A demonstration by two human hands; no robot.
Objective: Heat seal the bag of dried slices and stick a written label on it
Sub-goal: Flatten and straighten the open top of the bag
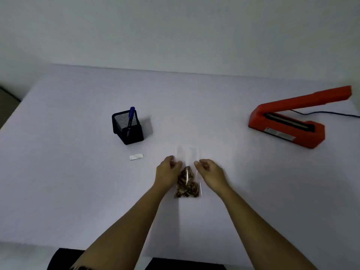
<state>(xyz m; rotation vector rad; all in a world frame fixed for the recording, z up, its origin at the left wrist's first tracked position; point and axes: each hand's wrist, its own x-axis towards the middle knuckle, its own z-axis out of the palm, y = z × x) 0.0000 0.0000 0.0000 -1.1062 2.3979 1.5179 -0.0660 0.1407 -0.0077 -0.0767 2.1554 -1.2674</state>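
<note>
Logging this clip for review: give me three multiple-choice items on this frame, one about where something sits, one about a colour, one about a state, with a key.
1. Where does the white label lie?
A. On the table just in front of the mesh pen holder
B. On top of the heat sealer
C. Stuck on the bag

2. What colour is the heat sealer?
A. Blue
B. Orange-red
C. Black

3. How does the heat sealer's arm stand?
A. Raised, nothing under it
B. Pressed down on the bag
C. Detached and lying on the table

Key: 1 A, the label lies flat on the table near the mesh pen holder, apart from the bag of dried slices. 2 B, the heat sealer has an orange-red body. 3 A, its arm angles upward over a bare sealing strip, while the bag sits between the left hand and right hand.
</note>
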